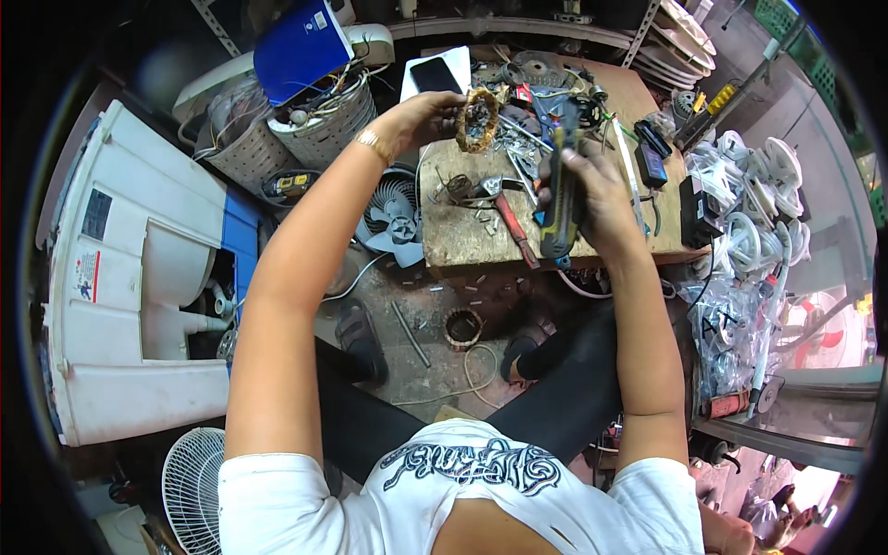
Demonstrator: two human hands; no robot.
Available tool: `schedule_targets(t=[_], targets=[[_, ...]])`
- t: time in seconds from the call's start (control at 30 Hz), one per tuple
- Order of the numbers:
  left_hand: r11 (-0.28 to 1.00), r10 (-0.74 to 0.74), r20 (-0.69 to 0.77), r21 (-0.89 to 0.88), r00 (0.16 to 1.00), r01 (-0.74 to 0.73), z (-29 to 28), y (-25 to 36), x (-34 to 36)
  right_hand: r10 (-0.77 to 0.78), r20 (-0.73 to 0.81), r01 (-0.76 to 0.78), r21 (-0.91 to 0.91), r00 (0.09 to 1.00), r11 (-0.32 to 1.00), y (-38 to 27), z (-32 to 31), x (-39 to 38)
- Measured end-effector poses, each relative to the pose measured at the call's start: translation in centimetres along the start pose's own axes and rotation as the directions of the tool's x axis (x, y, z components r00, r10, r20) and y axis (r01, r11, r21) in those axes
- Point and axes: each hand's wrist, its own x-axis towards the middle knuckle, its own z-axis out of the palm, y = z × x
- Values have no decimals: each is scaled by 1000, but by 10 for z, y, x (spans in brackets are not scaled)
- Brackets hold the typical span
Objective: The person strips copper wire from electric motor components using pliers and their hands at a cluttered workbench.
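My left hand [442,116] is raised over the workbench's left part, its fingers closed on the rim of a ring-shaped motor stator [478,139] with brownish windings. In my right hand [597,185] is a hand tool with a yellow-and-black handle [561,227]. The tool stands roughly upright in the picture, its head blurred, so its exact kind is unclear. It is apart from the stator, to its right. Below and between the hands, a hammer [511,227] with a red handle lies on the wooden workbench [462,242], near a tangle of wire [456,189].
Loose tools and metal parts cover the bench's back; a phone [435,76] lies at its far left. A fan blade [400,227] is left of the bench. Another ring-shaped part [463,327] and a rod [411,335] lie on the floor. White plastic parts [749,203] pile at right.
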Motion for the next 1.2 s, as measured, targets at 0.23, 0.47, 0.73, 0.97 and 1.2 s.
schedule_targets(t=[0.23,0.47,0.73,0.97,1.2], targets=[[856,190,-146,-459,971,-237,53,-19,-149,-27,157,38,-65,987,997,3,35,-22],[846,287,-363,-339,886,-413,55,-70,-223,-47,244,96,-191,969,977,25,73,-33],[752,376,-408,-391,832,-532,55,-92,-244,-78,293,224,-508,953,832,53,100,-43],[708,370,-450,-430,813,-561,48,-97,-246,-129,496,463,-643,859,611,56,120,-40],[699,269,-366,-562,891,-442,51,-93,-246,-163,527,510,-624,834,592,60,118,-31]])
